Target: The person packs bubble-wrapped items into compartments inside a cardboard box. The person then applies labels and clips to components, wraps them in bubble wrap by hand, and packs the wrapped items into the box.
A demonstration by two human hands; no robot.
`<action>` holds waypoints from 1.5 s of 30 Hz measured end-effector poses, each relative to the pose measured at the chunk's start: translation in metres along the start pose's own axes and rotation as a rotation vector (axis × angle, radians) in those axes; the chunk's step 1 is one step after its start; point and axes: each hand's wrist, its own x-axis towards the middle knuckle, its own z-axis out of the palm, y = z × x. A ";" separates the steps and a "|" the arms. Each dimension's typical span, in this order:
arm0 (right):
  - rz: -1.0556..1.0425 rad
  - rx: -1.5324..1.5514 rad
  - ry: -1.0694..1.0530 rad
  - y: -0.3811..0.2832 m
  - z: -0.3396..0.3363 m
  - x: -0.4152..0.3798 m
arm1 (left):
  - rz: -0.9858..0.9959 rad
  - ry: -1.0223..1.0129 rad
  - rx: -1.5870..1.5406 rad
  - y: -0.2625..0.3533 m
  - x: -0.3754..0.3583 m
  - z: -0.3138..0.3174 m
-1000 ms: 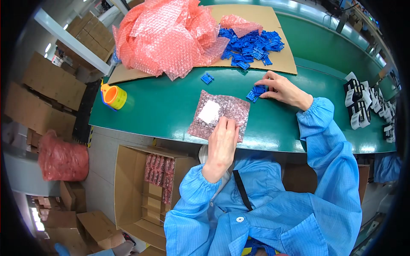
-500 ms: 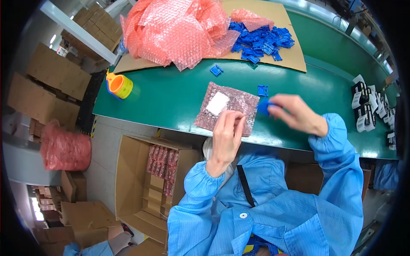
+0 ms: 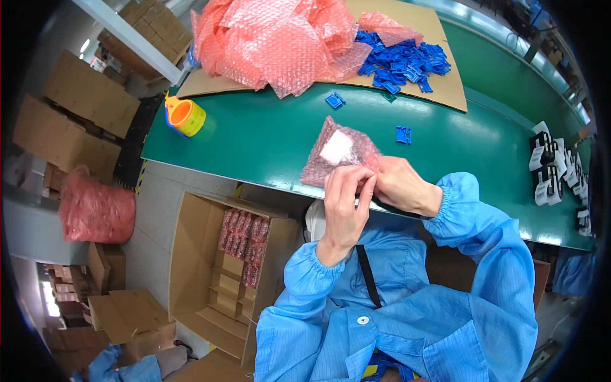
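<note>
Fingers (image 3: pixel 352 183) hide bag (image 3: pixel 337 153) edge.

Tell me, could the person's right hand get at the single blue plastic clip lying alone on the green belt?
Probably yes: the blue plastic clip lies uncovered just beyond the right hand, nothing between them.

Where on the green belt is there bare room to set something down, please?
The widest bare patch of the belt lies between the orange cup and the pink bag that both hands hold. Another runs from the lone blue part toward the tagged black parts. The cardboard is crowded with bubble wrap and blue parts.
</note>
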 end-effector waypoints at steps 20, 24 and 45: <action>-0.262 -0.067 0.119 0.010 0.010 0.036 | 0.038 0.022 0.006 -0.024 -0.023 -0.018; -0.180 -0.188 -0.314 0.028 -0.015 0.006 | 0.060 -0.189 0.162 -0.022 -0.020 -0.018; 0.132 0.220 0.089 0.071 -0.064 0.101 | -0.204 -0.098 -0.453 -0.089 0.124 -0.065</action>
